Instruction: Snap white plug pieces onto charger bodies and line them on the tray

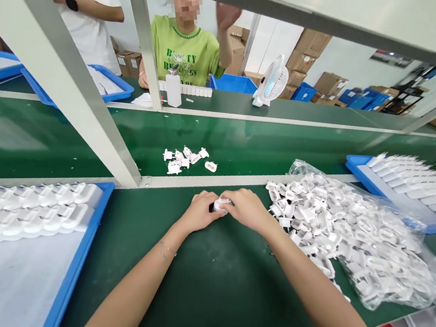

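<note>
Over the middle of the green bench, my left hand (203, 211) and my right hand (246, 208) meet fingertip to fingertip. Both are closed on a small white plastic adapter piece (219, 204); its dark side shows next to my left fingers, and much of it is covered by them. Right of my right hand lies a large heap of loose white plug pieces (314, 215), spilling from a clear plastic bag (393, 248). Beyond my hands, several more white plug pieces (180, 161) lie scattered on the green belt.
On the left, a blue tray (70, 301) carries rows of white adapter housings (31, 216). Another blue tray (373, 182) with white parts stands at right. A metal post (72, 96) rises left of centre. Across the belt are two people, a white bottle (173, 89) and a fan (271, 81).
</note>
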Action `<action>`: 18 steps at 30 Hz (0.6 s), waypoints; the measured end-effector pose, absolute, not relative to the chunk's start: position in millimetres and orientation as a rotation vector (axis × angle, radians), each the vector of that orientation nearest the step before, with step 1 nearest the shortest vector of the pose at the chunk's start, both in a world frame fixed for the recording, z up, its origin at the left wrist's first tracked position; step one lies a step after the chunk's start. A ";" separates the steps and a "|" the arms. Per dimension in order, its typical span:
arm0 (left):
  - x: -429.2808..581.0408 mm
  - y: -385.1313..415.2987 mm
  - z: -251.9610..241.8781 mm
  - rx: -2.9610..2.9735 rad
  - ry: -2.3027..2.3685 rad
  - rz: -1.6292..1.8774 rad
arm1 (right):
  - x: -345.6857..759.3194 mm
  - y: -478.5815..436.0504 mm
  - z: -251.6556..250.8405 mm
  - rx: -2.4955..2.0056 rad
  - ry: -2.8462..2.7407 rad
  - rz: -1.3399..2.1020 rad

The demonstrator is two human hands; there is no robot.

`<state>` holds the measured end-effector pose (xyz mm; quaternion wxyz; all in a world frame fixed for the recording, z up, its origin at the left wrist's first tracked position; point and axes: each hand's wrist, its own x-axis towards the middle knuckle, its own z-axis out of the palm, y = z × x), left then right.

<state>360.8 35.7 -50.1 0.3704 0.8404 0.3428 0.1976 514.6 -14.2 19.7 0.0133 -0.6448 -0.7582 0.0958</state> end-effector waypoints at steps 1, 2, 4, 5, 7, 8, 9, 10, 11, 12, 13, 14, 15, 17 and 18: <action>361.3 35.7 -50.7 2.156 0.879 0.509 | 513.6 -13.6 20.6 -2.034 -2.377 0.286; 361.7 35.8 -51.1 2.158 0.877 0.514 | 512.6 -13.0 21.7 -2.065 -2.387 0.273; 361.4 36.2 -51.5 2.169 0.876 0.524 | 510.1 -12.3 24.3 -2.125 -2.393 0.248; 360.6 36.6 -51.2 2.176 0.878 0.526 | 508.8 -12.3 25.6 -2.146 -2.392 0.241; 357.6 38.0 -49.4 2.164 0.847 0.504 | 506.1 -13.3 27.4 -2.161 -2.398 0.251; 355.5 38.8 -48.0 2.133 0.808 0.485 | 505.0 -14.2 27.5 -2.159 -2.399 0.258; 353.3 39.7 -46.5 2.089 0.768 0.473 | 504.2 -15.2 26.9 -2.154 -2.398 0.262; 351.1 40.5 -45.0 2.037 0.737 0.467 | 503.9 -16.3 25.5 -2.146 -2.390 0.258; 349.2 41.0 -43.5 1.989 0.720 0.469 | 504.2 -17.2 23.2 -2.135 -2.376 0.247; 347.7 41.1 -41.9 1.954 0.722 0.480 | 505.3 -18.0 20.0 -2.118 -2.356 0.232; 346.7 40.4 -40.2 1.939 0.736 0.491 | 507.3 -18.7 16.1 -2.094 -2.327 0.223; 346.2 38.8 -38.2 1.939 0.752 0.494 | 510.1 -19.3 11.4 -2.056 -2.295 0.240; 346.1 36.2 -35.8 1.946 0.767 0.497 | 513.4 -20.0 6.3 -1.996 -2.257 0.287; 347.2 27.5 -29.3 1.968 0.805 0.530 | 520.8 -22.1 -4.4 -1.821 -2.125 0.461; 347.9 21.7 -25.2 1.980 0.830 0.561 | 523.9 -23.7 -9.2 -1.714 -2.033 0.568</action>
